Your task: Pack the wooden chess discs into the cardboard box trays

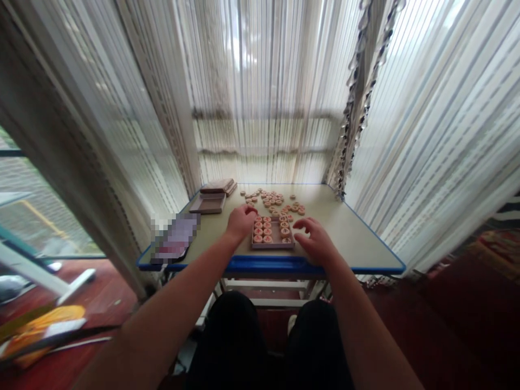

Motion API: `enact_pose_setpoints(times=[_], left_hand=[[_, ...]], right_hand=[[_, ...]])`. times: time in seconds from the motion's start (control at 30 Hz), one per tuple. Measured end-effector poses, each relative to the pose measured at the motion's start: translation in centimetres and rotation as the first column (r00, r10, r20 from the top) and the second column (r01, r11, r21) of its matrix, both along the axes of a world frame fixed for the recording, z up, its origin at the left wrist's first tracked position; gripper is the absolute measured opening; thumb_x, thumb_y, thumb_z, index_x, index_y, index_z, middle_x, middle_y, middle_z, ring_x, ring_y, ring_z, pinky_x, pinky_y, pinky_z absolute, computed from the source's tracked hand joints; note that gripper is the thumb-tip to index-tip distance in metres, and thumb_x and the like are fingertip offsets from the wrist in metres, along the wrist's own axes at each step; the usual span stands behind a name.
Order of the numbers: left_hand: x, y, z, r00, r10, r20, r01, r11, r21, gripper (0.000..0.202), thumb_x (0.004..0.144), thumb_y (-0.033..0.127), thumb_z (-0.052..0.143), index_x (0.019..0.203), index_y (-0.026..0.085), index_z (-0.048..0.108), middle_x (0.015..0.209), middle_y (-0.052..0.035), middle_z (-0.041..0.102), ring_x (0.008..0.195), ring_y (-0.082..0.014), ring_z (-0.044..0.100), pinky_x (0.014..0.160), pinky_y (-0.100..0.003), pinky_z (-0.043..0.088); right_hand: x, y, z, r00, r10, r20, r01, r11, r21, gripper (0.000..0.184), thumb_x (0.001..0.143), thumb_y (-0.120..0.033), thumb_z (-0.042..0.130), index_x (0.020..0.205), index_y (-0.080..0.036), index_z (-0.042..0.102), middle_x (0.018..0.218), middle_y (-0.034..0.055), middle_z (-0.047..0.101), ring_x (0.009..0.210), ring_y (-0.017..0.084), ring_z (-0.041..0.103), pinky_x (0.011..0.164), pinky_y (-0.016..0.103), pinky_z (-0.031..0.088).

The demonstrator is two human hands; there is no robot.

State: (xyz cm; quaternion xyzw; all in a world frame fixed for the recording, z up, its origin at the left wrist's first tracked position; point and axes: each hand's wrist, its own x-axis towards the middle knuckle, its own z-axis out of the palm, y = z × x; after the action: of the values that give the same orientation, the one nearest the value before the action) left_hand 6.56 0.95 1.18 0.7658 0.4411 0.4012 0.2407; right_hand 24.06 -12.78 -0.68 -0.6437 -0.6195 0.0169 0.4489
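Observation:
A small wooden tray [272,246] lies near the table's front edge, holding several round wooden game discs with red marks [262,229]. My left hand [240,221] rests at the tray's left top corner, fingers curled down against the table beside the discs; what they hold, if anything, is hidden. My right hand [314,239] lies to the right of the tray, fingers spread and reaching toward its right edge, holding nothing. Many loose discs [273,200] are scattered on the table beyond the tray.
The beige table has a blue rim [268,265]. An open wooden box [208,203] and its lid [218,187] sit at the back left. A blurred dark flat object [175,238] lies at the front left. Sheer curtains [260,97] surround the table.

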Motion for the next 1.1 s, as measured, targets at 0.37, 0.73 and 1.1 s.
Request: enact_pose_setpoints(times=[0.37,0.73,1.1], left_hand=[[4.0,7.4,1.7,0.964,-0.252,-0.086,0.265,0.939,0.221,0.023,0.075,0.026,0.047,0.084,0.015,0.065,0.079,-0.0047,0.068,0.068,-0.014,0.06,0.065,-0.026,0.046],[4.5,7.5,0.5,0.908,-0.277,-0.315,0.388,0.839,0.382,0.018,0.078,0.023,0.049,0.085,0.018,0.065,0.085,-0.0037,0.068,0.079,-0.0163,0.061,0.075,-0.03,0.046],[4.4,6.7,0.3,0.882,-0.199,-0.426,0.408,0.774,0.483,0.021,0.082,0.023,0.044,0.09,0.017,0.063,0.088,-0.006,0.066,0.085,-0.0183,0.059,0.079,-0.032,0.044]], right_hand=[[4.2,8.9,4.0,0.991,-0.134,0.003,0.134,0.99,-0.039,0.023,0.065,-0.016,0.048,0.081,-0.016,0.064,0.071,0.0024,0.06,0.058,0.011,0.049,0.058,0.024,0.039],[5.2,10.1,3.2,0.956,0.187,0.227,-0.133,0.964,-0.231,0.021,0.068,-0.016,0.052,0.075,-0.018,0.072,0.073,0.0029,0.058,0.059,0.01,0.049,0.06,0.023,0.039],[6.0,10.3,2.7,0.953,0.163,0.255,-0.054,0.92,-0.388,0.02,0.068,-0.02,0.053,0.073,-0.02,0.072,0.069,0.0023,0.063,0.058,0.011,0.052,0.058,0.023,0.039]])
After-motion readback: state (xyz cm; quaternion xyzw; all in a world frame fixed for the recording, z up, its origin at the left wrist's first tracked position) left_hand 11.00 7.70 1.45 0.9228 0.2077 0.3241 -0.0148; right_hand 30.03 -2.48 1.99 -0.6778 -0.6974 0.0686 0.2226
